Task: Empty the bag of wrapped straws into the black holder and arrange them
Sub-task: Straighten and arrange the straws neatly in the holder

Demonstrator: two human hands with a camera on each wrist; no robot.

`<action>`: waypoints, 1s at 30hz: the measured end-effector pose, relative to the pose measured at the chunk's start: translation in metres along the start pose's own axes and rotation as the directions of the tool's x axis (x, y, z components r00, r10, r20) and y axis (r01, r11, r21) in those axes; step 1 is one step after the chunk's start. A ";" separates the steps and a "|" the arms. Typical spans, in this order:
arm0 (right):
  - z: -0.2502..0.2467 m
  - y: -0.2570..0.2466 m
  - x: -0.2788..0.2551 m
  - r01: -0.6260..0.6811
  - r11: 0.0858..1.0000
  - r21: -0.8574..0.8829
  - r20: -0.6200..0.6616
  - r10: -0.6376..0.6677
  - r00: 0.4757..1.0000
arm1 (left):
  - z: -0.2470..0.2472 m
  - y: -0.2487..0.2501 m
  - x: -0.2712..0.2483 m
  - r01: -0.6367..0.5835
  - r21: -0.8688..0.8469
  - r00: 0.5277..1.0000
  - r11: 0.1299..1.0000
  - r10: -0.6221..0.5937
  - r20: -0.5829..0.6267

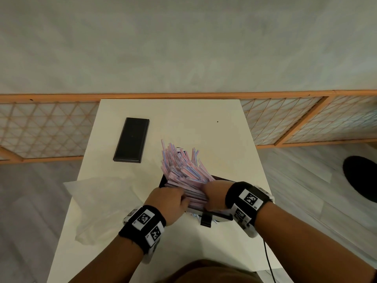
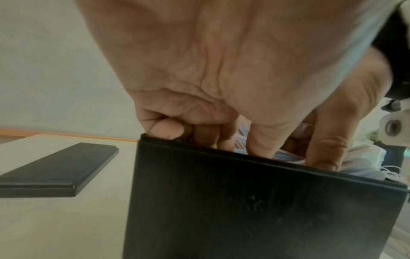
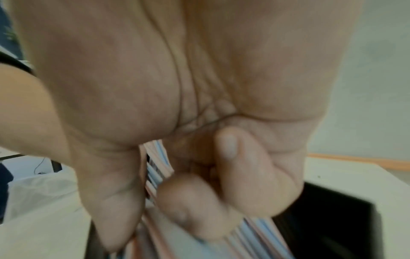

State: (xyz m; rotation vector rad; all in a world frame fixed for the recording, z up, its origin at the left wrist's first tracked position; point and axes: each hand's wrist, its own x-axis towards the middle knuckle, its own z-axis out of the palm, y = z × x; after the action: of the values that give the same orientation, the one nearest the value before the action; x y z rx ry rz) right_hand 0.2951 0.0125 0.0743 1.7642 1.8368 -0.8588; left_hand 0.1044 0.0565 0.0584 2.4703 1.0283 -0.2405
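Observation:
A heap of pink-and-blue wrapped straws [image 1: 179, 166] lies in the black holder [image 1: 162, 180] at mid-table, with their far ends fanned up and out over its far end. My left hand [image 1: 171, 201] reaches over the holder's left wall [image 2: 244, 210], its fingers [image 2: 168, 129] curled down onto the straws [image 2: 241, 140]. From the right, my right hand [image 1: 212, 190] grips a bundle of straws [image 3: 155, 168] between thumb and curled fingers [image 3: 228, 157], above the holder's dark inside [image 3: 332, 219]. Both hands hide the near ends of the straws.
The clear plastic bag [image 1: 102, 203] lies flat on the white table [image 1: 224, 129], left of the holder. A flat black lid [image 1: 131, 139] rests at the far left. A black cable [image 1: 267, 260] hangs off the near right edge. A wooden lattice screen [image 1: 47, 127] stands behind.

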 end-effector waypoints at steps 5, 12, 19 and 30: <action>-0.001 0.006 -0.021 0.049 0.998 0.038 -0.105 -0.045 0.993 | -0.001 -0.006 -0.006 0.062 -0.166 0.998 0.984 -0.059 0.022; 0.019 0.011 -0.042 0.060 0.994 0.094 -0.102 -0.051 0.993 | -0.017 -0.010 -0.020 0.023 -0.179 0.979 0.984 -0.059 -0.197; 0.027 0.001 -0.043 0.043 0.991 0.129 -0.105 -0.030 0.994 | -0.017 -0.004 -0.023 0.039 -0.163 0.933 0.986 -0.094 -0.347; 0.035 -0.025 -0.031 0.130 0.974 0.187 -0.255 -0.080 0.964 | -0.004 -0.014 -0.016 0.074 0.064 0.957 0.995 -0.053 -0.286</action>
State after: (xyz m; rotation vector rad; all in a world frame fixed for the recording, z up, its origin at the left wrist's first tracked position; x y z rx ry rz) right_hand 0.2689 -0.0338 0.0745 1.9896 2.0810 -0.9313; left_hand 0.0833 0.0565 0.0623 2.5933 1.2369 0.0611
